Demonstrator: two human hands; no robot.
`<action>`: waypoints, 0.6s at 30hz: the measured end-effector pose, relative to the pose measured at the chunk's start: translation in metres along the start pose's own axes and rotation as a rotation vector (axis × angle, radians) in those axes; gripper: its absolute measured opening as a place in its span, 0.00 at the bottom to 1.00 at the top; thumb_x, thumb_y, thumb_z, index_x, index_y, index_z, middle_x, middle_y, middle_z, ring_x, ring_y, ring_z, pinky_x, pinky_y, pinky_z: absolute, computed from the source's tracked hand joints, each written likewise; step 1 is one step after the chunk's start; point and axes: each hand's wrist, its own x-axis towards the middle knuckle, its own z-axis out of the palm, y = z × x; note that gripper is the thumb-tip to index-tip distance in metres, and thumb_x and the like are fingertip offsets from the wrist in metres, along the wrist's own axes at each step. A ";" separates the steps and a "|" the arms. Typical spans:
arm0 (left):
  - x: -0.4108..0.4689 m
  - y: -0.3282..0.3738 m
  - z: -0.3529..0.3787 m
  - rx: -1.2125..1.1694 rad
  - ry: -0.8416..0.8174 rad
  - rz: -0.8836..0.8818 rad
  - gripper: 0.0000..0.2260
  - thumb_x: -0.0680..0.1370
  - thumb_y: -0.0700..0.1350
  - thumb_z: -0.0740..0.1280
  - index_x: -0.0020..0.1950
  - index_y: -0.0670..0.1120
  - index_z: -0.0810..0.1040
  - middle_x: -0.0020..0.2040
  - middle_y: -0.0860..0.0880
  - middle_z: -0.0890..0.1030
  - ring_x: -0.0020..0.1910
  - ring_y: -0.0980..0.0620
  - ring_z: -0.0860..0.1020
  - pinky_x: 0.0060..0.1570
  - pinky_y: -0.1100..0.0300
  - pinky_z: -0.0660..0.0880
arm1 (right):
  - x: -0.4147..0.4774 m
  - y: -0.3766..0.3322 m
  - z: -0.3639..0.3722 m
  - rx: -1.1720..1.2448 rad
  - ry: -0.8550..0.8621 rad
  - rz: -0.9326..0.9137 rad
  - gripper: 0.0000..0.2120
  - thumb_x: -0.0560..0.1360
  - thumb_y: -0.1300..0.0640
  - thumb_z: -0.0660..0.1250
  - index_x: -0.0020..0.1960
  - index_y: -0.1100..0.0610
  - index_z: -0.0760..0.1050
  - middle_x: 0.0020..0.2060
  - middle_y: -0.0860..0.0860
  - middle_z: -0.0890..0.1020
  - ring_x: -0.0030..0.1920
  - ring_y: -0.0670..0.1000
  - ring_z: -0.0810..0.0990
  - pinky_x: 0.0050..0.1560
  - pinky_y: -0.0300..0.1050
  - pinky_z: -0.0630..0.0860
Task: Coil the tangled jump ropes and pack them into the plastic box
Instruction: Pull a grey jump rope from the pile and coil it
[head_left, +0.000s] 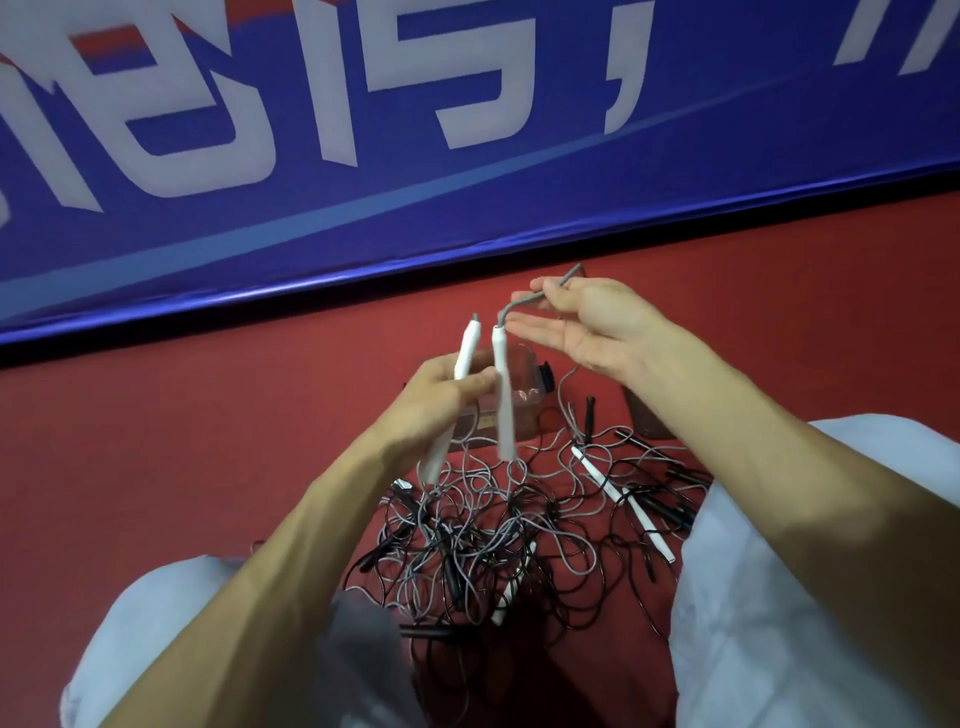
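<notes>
My left hand (447, 389) grips two white jump-rope handles (501, 384) side by side, tips pointing up. A grey rope (524, 301) rises from the right handle and bends over to my right hand (587, 322), which pinches it between thumb and forefinger while the other fingers stay stretched out. Below my hands, a tangled heap of grey and black ropes (498, 540) with more white handles (597, 475) and black handles lies on the red floor. The clear plastic box (524, 395) stands behind the held handles, mostly hidden by them and my left hand.
A blue banner (363, 156) with white characters runs along the wall just beyond the box. My knees in light trousers (810, 597) flank the heap on both sides. Red floor (182, 441) stretches out to the left.
</notes>
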 end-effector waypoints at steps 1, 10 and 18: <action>0.000 -0.001 0.003 0.015 -0.005 -0.005 0.08 0.82 0.40 0.62 0.57 0.41 0.78 0.42 0.47 0.84 0.40 0.50 0.80 0.42 0.56 0.75 | -0.001 0.000 0.001 0.082 0.008 0.019 0.10 0.82 0.67 0.55 0.45 0.66 0.71 0.36 0.63 0.81 0.34 0.61 0.84 0.35 0.54 0.83; -0.004 0.001 0.012 0.156 0.052 0.173 0.04 0.84 0.44 0.58 0.52 0.44 0.68 0.33 0.44 0.74 0.27 0.50 0.75 0.27 0.58 0.74 | -0.001 -0.005 -0.002 -0.030 0.045 0.027 0.09 0.81 0.64 0.59 0.48 0.69 0.73 0.45 0.66 0.80 0.52 0.63 0.82 0.48 0.53 0.82; 0.000 0.006 -0.007 0.733 0.281 0.205 0.14 0.79 0.47 0.62 0.34 0.48 0.68 0.29 0.50 0.74 0.28 0.49 0.70 0.27 0.58 0.66 | -0.009 0.001 0.002 -0.896 0.141 -0.324 0.16 0.79 0.54 0.65 0.33 0.58 0.76 0.23 0.49 0.78 0.25 0.46 0.76 0.23 0.37 0.71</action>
